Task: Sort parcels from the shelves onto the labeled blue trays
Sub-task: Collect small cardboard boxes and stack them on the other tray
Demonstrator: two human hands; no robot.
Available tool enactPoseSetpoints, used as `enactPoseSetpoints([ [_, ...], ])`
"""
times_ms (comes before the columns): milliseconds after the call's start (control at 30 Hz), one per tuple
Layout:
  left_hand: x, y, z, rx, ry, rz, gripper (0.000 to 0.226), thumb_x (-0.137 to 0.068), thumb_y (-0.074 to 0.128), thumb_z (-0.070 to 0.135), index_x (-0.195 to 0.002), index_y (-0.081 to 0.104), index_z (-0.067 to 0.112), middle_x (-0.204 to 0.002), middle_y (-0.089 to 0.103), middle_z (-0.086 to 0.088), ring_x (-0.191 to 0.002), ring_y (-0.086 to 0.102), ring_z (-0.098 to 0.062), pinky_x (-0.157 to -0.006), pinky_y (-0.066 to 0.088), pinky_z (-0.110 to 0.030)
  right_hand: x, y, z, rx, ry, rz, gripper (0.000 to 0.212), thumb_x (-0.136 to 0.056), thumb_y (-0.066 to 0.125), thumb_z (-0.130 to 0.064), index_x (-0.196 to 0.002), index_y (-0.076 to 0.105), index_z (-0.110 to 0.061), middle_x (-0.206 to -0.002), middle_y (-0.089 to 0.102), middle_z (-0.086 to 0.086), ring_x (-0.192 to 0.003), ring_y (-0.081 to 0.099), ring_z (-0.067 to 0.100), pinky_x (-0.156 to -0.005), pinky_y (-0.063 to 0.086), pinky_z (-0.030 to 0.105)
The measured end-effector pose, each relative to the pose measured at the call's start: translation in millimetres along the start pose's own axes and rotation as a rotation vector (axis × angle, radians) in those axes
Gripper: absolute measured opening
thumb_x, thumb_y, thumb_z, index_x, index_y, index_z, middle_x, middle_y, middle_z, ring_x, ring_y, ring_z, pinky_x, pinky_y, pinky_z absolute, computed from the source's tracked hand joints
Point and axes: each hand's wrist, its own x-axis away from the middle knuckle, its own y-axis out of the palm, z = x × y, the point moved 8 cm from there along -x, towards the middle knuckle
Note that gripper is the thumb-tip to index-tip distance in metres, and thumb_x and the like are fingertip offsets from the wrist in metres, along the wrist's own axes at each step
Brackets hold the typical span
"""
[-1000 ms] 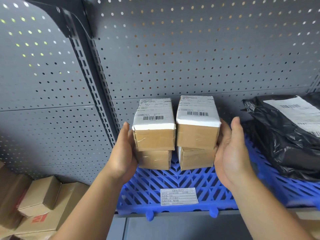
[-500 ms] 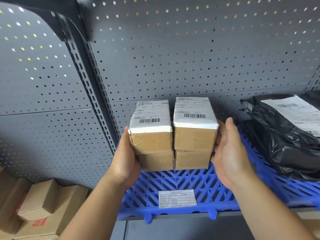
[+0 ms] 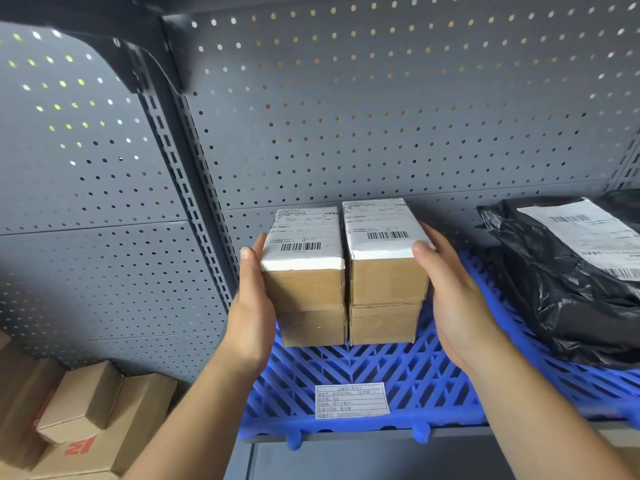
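Change: a second ago the left stack (image 3: 308,299) and right stack (image 3: 384,296) stood apart, with the lower right box skewed. Now they sit flush as one 2x2 block near the centre of view, resting on the blue tray (image 3: 381,368) by the look of it.

The left hand (image 3: 252,306) lies flat on the block's 9 o'clock side with the thumb up along the edge. The right hand (image 3: 457,299) has slid higher on the 3 o'clock side, fingers straight and thumb tip at the upper box's front corner. Both palms press inward and neither curls round anything. My read: placement is done, this is only squaring up, and release comes next.

Materials, big to small:
- Back panel (image 3: 381,116): grey sheet steel, perforated, with slotted uprights.
- Tray: moulded rigid plastic in an open chevron lattice (small items could snag).
- Black poly bag (image 3: 554,306) at 3 o'clock on the same tray: glossy, wrinkled and soft, with a white shipping label on top.
- Loose cartons (image 3: 86,427) at 8 o'clock: plain brown card.
- Four parcels: small rectangular corrugated boxes, taped, with white barcode labels wrapping the top pair.
- Tray label (image 3: 351,400) at 6 o'clock: white sticker, text too small to read.
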Motion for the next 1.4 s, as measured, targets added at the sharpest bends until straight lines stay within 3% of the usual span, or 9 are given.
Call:
enactPoseSetpoints([
  [100, 7, 0, 6, -0.120, -0.034, 0.041, 0.086, -0.093, 0.012, 0.079, -0.147, 0.053, 0.026, -0.141, 0.058, -0.021, -0.139, 0.045, -0.039, -0.117, 0.031, -0.058, -7, -3, 1, -0.013, 0.013, 0.006, 0.056, -0.081, 0.055, -0.058, -0.135, 0.057, -0.046, -0.131, 0.065, -0.022, -0.124, 0.058, -0.002, -0.114, 0.038, 0.040],
  [267, 7, 2, 6, -0.095, -0.064, 0.074, 0.082, -0.096, 0.014, 0.076, -0.142, 0.057, 0.023, -0.141, 0.058, -0.017, -0.140, 0.044, -0.039, -0.116, 0.029, -0.058, -10, 0, 1, -0.050, 0.024, 0.013, 0.052, -0.082, 0.056, -0.056, -0.133, 0.059, -0.045, -0.132, 0.066, -0.018, -0.127, 0.058, 0.005, -0.116, 0.038, 0.046],
  [400, -2, 14, 7, 0.136, 0.017, -0.098, 0.069, -0.102, 0.010, 0.068, -0.142, 0.056, 0.037, -0.136, 0.066, 0.013, -0.137, 0.052, -0.008, -0.116, 0.035, -0.036, -7, 2, 12, -0.103, 0.050, 0.001, 0.059, -0.086, 0.053, -0.067, -0.141, 0.054, -0.044, -0.142, 0.059, -0.019, -0.137, 0.049, 0.003, -0.120, 0.029, 0.044],
  [533, -5, 18, 8, 0.220, 0.035, -0.158, 0.063, -0.106, 0.010, 0.060, -0.138, 0.058, 0.036, -0.129, 0.070, 0.015, -0.123, 0.061, 0.002, -0.105, 0.039, -0.030, -2, 7, 34, -0.150, 0.180, -0.025, 0.093, -0.067, 0.054, -0.095, -0.149, 0.042, -0.050, -0.154, 0.044, -0.024, -0.147, 0.033, 0.003, -0.124, 0.020, 0.051],
  [733, -8, 17, 0, 0.280, -0.033, -0.128, 0.053, -0.106, 0.026, 0.060, -0.130, 0.066, 0.035, -0.128, 0.071, 0.014, -0.126, 0.059, -0.002, -0.120, 0.031, -0.039, -1, 15, 35, -0.195, 0.200, -0.056, 0.090, -0.068, 0.056, -0.092, -0.147, 0.042, -0.053, -0.153, 0.045, -0.024, -0.147, 0.035, 0.006, -0.123, 0.021, 0.053],
  [900, -10, 16, -2, 0.258, -0.061, -0.123, 0.052, -0.104, 0.028, 0.063, -0.131, 0.065, 0.037, -0.132, 0.069, 0.014, -0.128, 0.057, -0.004, -0.122, 0.030, -0.043, -2, 15, 36, -0.193, 0.214, -0.047, 0.090, -0.065, 0.055, -0.094, -0.145, 0.043, -0.055, -0.153, 0.047, -0.023, -0.146, 0.037, 0.009, -0.122, 0.022, 0.055],
  [1100, -8, 16, -2, 0.245, -0.045, -0.094, 0.046, -0.106, 0.029, 0.058, -0.111, 0.071, 0.042, -0.123, 0.072, 0.018, -0.124, 0.059, 0.000, -0.121, 0.031, -0.041, -2, 15, 30, -0.216, 0.181, -0.065, 0.083, -0.070, 0.055, -0.090, -0.143, 0.048, -0.053, -0.151, 0.051, -0.018, -0.144, 0.042, 0.013, -0.120, 0.026, 0.057],
  [1233, -7, 17, -2, 0.227, -0.053, -0.099, 0.049, -0.106, 0.027, 0.061, -0.120, 0.069, 0.041, -0.131, 0.069, 0.015, -0.128, 0.057, -0.004, -0.122, 0.030, -0.043, -3, 14, 28, -0.220, 0.188, -0.063, 0.076, -0.074, 0.053, -0.087, -0.142, 0.050, -0.053, -0.147, 0.055, -0.016, -0.140, 0.047, 0.013, -0.119, 0.030, 0.056],
  [1400, -6, 17, 4, 0.220, -0.012, -0.090, 0.056, -0.106, 0.025, 0.061, -0.130, 0.068, 0.034, -0.128, 0.071, 0.012, -0.126, 0.060, -0.005, -0.120, 0.033, -0.042, -3, 11, 26, -0.222, 0.180, -0.070, 0.089, -0.069, 0.057, -0.090, -0.146, 0.046, -0.049, -0.150, 0.052, -0.018, -0.141, 0.045, 0.009, -0.120, 0.030, 0.053],
])
